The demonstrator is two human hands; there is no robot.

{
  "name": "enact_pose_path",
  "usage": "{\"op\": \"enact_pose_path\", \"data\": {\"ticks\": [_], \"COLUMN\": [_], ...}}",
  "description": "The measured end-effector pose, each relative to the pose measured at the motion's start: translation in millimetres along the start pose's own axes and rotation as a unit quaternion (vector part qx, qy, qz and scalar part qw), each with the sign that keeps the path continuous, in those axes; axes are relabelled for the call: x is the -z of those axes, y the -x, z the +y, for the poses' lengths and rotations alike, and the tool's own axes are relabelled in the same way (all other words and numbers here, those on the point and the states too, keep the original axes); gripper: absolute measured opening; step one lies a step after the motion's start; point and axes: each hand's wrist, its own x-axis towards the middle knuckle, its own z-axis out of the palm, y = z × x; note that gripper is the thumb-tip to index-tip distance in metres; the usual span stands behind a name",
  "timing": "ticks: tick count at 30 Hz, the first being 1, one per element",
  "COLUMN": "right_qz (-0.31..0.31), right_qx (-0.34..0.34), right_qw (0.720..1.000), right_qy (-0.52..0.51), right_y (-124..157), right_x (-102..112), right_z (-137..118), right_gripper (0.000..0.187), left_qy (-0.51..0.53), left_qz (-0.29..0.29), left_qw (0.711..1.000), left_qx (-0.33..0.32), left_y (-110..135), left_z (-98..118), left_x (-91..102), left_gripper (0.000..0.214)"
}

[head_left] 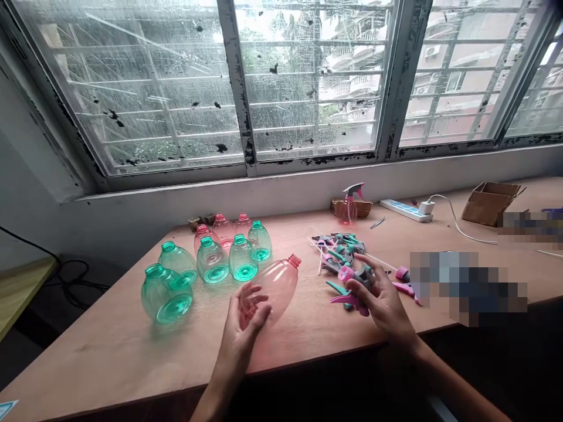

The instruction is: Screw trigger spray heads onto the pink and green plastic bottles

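My left hand [246, 316] is closed around a clear pink plastic bottle [279, 287], which tilts with its open threaded neck up and to the right. On the right, my right hand [387, 302] has its thumb and fingers about a pink-and-grey trigger spray head [355, 276] at the near side of a pile. That pile of spray heads [341, 249], in pink, green and grey with thin white dip tubes, lies just beyond my right fingers. Several green bottles [168, 299] stand uncapped to the left of my left hand, with three pink bottles [224, 228] behind them.
A pink spray bottle [349, 208] with its head on stands at a small brown basket [364, 208] by the wall. Farther right are a white power strip [405, 211] with a plugged-in cable and a cardboard box [490, 203]. Blurred patches cover part of the table's right side.
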Motion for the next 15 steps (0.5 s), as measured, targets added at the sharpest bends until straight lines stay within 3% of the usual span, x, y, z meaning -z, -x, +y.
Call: {"op": "enact_pose_path", "data": {"ticks": [2, 6, 10, 15], "right_qz": [0.022, -0.005, -0.004, -0.011], "right_qx": [-0.007, -0.018, -0.03, -0.038], "right_qw": [1.0, 1.0, 0.999, 0.998], "right_qy": [-0.001, 0.001, -0.028, -0.053], "right_y": [5, 7, 7, 5], "right_x": [2, 10, 14, 15], "right_z": [6, 14, 20, 22], "right_gripper": [0.05, 0.033, 0.033, 0.033], "left_qy": [0.026, 0.058, 0.073, 0.078], "left_qz": [0.038, 0.075, 0.111, 0.113], "left_qw": [0.999, 0.995, 0.99, 0.989], "left_qx": [0.021, 0.045, 0.05, 0.049], "left_y": [-1, -1, 0, 1], "left_z": [1, 5, 12, 13], "left_x": [0.5, 0.1, -1.9, -2.5], "left_gripper": [0.055, 0.05, 0.051, 0.051]}}
